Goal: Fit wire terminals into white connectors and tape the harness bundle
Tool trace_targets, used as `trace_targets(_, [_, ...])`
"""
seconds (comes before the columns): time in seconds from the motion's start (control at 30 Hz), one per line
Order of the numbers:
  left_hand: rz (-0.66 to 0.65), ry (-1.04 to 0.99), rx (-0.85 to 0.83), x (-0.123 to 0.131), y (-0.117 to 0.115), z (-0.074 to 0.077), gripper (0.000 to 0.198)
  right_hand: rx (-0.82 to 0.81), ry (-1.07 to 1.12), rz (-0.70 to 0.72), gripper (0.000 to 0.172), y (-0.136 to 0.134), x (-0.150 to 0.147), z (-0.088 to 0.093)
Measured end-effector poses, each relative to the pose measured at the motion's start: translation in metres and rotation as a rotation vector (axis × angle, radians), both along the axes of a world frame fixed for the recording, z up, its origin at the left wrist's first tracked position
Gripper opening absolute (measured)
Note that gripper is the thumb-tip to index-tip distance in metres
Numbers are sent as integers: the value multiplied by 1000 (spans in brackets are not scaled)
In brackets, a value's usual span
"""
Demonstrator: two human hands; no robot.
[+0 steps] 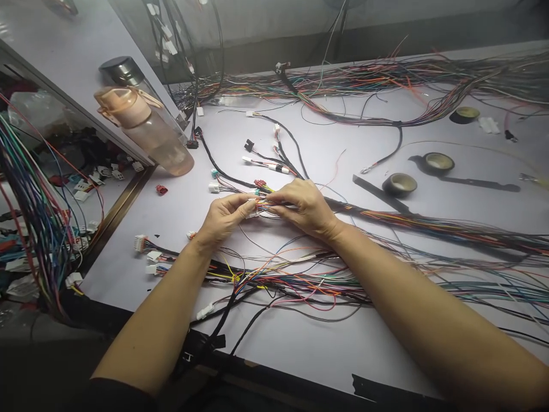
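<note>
My left hand (223,217) pinches a small white connector (252,204) at the end of a bundle of coloured wires. My right hand (302,207) is closed on the same wires right beside the connector, fingertips almost touching those of the left. Both hands hover just above the white table (300,343). The wire bundle (429,226) runs off to the right from under my right hand. More coloured wires (300,280) with white plugs lie under my forearms.
Two drink bottles (146,123) lean at the back left. Three rolls of dark tape (400,184) sit to the right, with black tape strips. Wire harnesses cover the far edge of the table. Loose connectors (146,246) lie left; hanging wires (34,200) fill the left side.
</note>
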State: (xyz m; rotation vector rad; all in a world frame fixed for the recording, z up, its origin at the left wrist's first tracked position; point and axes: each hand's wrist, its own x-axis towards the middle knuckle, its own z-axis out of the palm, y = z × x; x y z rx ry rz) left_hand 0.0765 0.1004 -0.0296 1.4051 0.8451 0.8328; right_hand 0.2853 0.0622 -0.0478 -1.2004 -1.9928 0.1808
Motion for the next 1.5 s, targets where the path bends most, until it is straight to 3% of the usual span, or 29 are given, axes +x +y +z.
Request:
trace_targets(0.67, [15, -34, -101, 1, -1, 2, 23, 126, 2, -55, 29, -3, -9, 3])
trace_targets(0.9, [62, -58, -138, 5, -1, 6, 20, 188, 100, -16, 16, -6, -11, 3])
trace_targets(1.23, [114, -93, -226, 10, -1, 11, 22, 143, 141, -9, 13, -8, -17, 3])
trace_targets(1.5, [126, -292, -416, 17, -2, 11, 14, 201, 144, -88, 12, -12, -23, 6])
